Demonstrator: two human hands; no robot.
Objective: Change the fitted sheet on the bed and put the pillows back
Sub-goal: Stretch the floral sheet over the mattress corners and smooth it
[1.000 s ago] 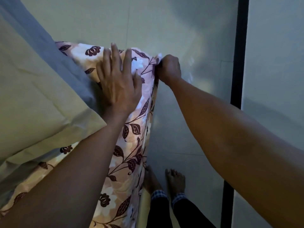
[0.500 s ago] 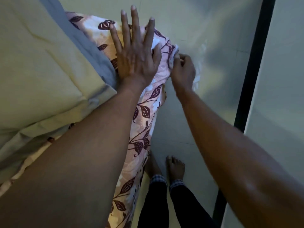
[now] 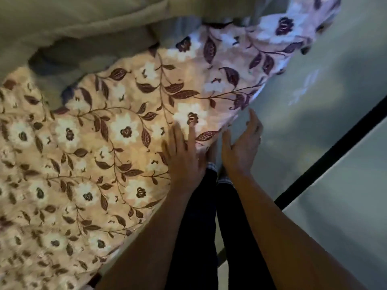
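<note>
Grey floor (image 3: 314, 80) borders floral sheet (image 3: 104, 143); left hand (image 3: 184, 155) and right hand (image 3: 240, 151), grips apart.

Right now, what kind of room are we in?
Probably a bedroom: a wide floral fitted sheet spread flat, olive pillows lying on it, and a glossy floor alongside. The left hand rests flat on the sheet.

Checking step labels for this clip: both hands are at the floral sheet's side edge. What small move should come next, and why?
Probably the right hand should take hold of the floral sheet at its edge and draw it down the bed's side. That hand is open beside the edge, holding nothing, while the left hand lies flat on the sheet.
</note>
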